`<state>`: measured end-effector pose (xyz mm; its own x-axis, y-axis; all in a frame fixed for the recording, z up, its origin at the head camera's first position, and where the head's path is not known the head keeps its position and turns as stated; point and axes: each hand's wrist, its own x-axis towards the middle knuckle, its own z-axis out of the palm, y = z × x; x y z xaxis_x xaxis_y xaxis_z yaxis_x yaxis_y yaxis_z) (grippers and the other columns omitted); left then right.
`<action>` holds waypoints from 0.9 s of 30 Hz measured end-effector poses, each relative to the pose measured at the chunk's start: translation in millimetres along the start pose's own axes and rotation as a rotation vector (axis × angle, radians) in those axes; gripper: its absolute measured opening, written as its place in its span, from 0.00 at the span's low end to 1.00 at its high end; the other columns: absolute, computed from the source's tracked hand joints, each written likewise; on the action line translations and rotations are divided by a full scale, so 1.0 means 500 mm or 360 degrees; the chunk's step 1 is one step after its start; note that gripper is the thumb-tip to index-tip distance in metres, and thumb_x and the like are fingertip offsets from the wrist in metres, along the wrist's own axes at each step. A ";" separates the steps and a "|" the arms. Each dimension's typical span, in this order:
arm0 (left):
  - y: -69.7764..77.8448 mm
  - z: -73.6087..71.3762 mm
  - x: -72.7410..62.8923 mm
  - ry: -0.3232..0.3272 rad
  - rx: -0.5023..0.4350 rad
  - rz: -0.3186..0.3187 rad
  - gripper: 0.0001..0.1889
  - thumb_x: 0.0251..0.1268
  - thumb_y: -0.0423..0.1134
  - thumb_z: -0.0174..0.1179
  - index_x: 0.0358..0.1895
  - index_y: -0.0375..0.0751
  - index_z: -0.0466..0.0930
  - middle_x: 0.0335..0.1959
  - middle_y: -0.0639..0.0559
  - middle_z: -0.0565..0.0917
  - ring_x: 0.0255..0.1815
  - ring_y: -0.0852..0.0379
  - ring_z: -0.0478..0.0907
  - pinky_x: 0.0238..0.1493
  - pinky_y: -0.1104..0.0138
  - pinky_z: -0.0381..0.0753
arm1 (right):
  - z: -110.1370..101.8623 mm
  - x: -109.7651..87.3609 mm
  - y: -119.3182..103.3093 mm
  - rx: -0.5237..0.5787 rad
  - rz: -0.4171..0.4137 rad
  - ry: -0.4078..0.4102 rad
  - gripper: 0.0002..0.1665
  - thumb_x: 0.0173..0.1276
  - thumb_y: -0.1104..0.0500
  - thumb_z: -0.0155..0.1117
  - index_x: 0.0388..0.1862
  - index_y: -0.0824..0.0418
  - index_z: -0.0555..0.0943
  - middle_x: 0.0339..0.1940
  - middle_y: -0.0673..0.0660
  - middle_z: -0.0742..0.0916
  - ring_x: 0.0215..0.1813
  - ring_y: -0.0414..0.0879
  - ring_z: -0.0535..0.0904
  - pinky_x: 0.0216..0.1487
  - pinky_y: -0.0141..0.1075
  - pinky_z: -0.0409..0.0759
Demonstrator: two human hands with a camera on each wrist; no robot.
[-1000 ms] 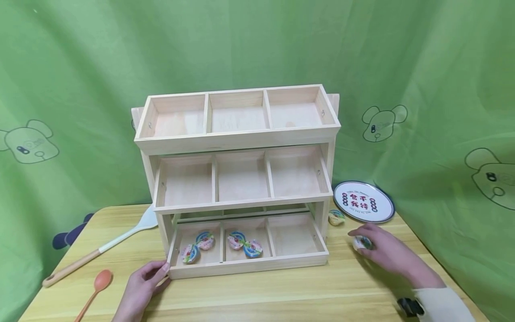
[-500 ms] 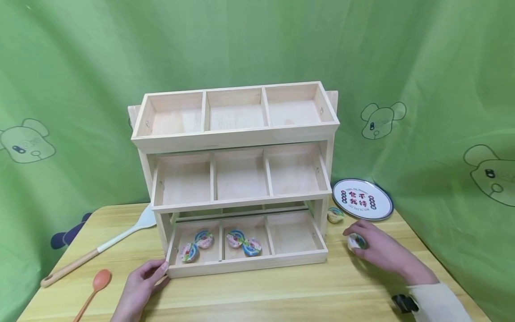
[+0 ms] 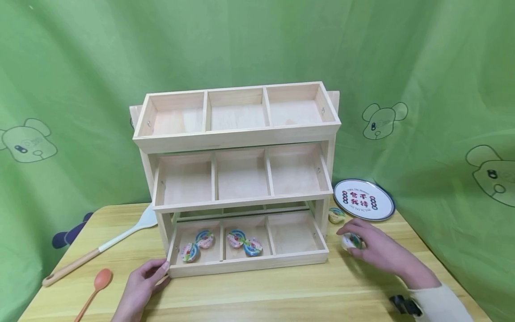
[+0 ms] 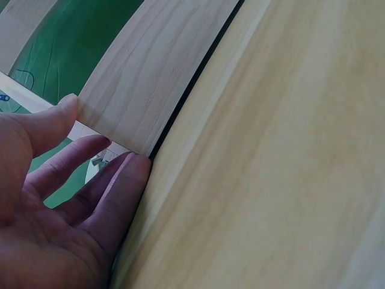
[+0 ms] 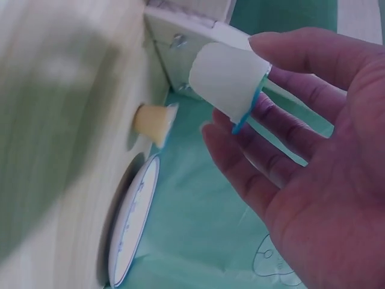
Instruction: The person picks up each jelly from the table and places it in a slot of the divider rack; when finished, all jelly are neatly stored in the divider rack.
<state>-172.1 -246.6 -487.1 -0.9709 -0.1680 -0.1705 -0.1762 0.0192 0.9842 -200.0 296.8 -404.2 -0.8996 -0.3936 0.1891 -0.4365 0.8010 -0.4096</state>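
Observation:
My right hand (image 3: 380, 248) pinches a small white jelly cup (image 5: 225, 78) with a printed lid, held above the table right of the wooden three-tier rack (image 3: 237, 143). At the bottom tray (image 3: 249, 267), my left hand (image 3: 141, 286) grips the front left corner, its thumb and fingertips against the wood in the left wrist view. Two jelly cups (image 3: 205, 239) lie in that tray's left compartment, and two more jelly cups (image 3: 252, 247) in its middle one. A yellowish jelly cup (image 5: 153, 122) stands on the table by the rack's right leg.
An oval plate (image 3: 364, 200) with red characters lies behind my right hand. On the left are a spatula (image 3: 116, 239) with a wooden handle and an orange spoon (image 3: 102, 279). A green curtain (image 3: 241, 44) hangs behind the table.
My right hand has moved a little to the left, towards the rack, carrying the jelly cup. The left hand stays at the tray's corner.

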 end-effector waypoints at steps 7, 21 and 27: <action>-0.001 0.000 0.001 -0.0008 -0.0010 0.0007 0.18 0.70 0.33 0.60 0.54 0.20 0.75 0.53 0.35 0.75 0.47 0.57 0.78 0.53 0.63 0.84 | -0.007 0.001 -0.029 0.0017 -0.0120 0.0044 0.25 0.54 0.66 0.74 0.52 0.57 0.82 0.55 0.53 0.81 0.58 0.57 0.76 0.61 0.59 0.75; 0.001 0.002 0.002 -0.0006 -0.0011 0.0007 0.19 0.69 0.33 0.61 0.55 0.20 0.75 0.53 0.35 0.76 0.47 0.56 0.79 0.52 0.63 0.84 | -0.006 0.034 -0.075 -0.0034 -0.0234 0.0016 0.25 0.55 0.63 0.76 0.53 0.56 0.83 0.53 0.49 0.80 0.53 0.47 0.77 0.55 0.49 0.83; 0.001 0.001 0.001 -0.0006 -0.0017 0.0006 0.19 0.69 0.33 0.61 0.55 0.20 0.75 0.53 0.35 0.76 0.47 0.57 0.79 0.53 0.63 0.84 | 0.000 0.054 -0.091 -0.0006 -0.0298 -0.0026 0.24 0.57 0.63 0.75 0.54 0.56 0.83 0.52 0.49 0.80 0.53 0.47 0.77 0.53 0.47 0.83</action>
<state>-172.8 -246.2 -486.9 -0.9722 -0.1644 -0.1668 -0.1706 0.0091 0.9853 -204.5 249.9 -380.7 -0.8025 -0.5432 0.2469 -0.5963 0.7148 -0.3654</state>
